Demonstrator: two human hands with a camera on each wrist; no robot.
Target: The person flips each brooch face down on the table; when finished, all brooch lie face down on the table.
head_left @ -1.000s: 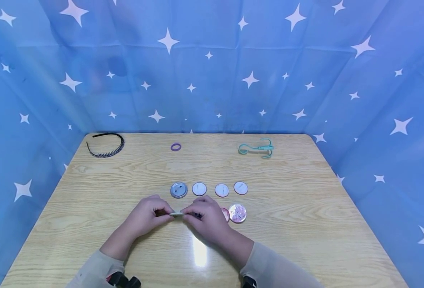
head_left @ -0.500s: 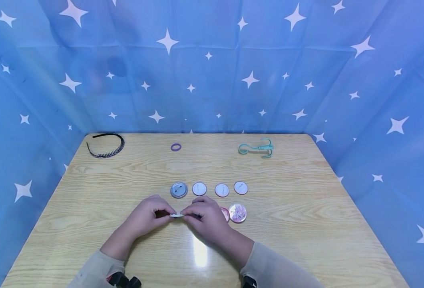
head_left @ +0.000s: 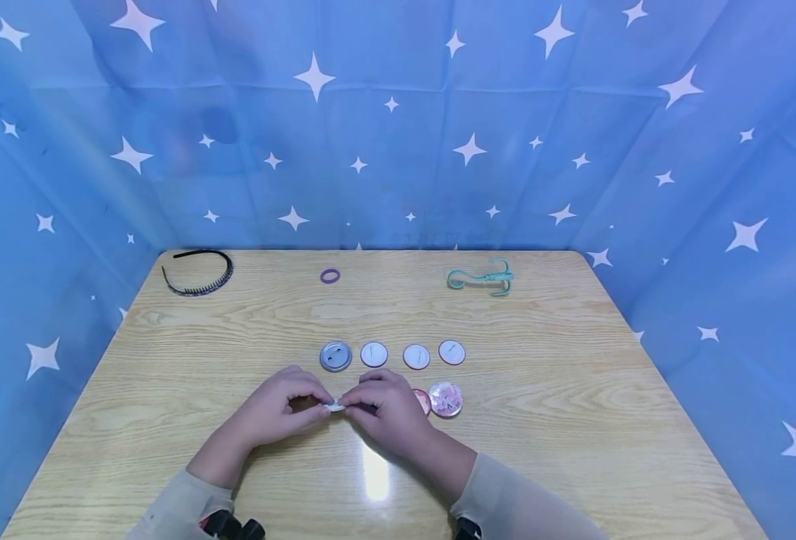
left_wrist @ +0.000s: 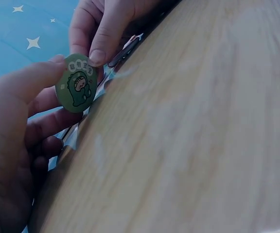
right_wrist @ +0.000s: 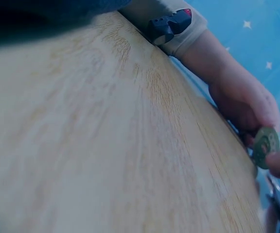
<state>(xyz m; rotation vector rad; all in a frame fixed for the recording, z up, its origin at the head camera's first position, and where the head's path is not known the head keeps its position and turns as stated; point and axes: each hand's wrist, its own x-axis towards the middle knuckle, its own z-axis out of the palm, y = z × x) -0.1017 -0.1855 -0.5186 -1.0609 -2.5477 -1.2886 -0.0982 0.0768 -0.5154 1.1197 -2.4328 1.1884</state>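
Between both hands is a round green button badge (left_wrist: pixel 77 87), with a cartoon figure on its face in the left wrist view. My left hand (head_left: pixel 277 405) pinches its left edge between thumb and fingers. On the opposite edge, my right hand (head_left: pixel 387 411) pinches it too. From the head view the badge (head_left: pixel 334 407) appears nearly edge-on, just above the table. Beyond the hands lie a silver-backed badge (head_left: pixel 335 357) and white-backed badges (head_left: pixel 373 354), in a row. A shiny pink badge (head_left: pixel 447 400) lies beside my right hand, which partly covers a red-rimmed badge (head_left: pixel 424 400).
Along the far edge of the wooden table (head_left: pixel 560 450) lie a black toothed headband (head_left: pixel 198 289), a purple hair ring (head_left: pixel 330 276) and a teal hair claw-like piece with curved prongs (head_left: pixel 482 277). A blue star-patterned cloth (head_left: pixel 398 127) hangs behind.
The badge has turned slightly in the fingers, its upper side going from greenish to whitish in the head view. My left fingers have shifted a little to the right.
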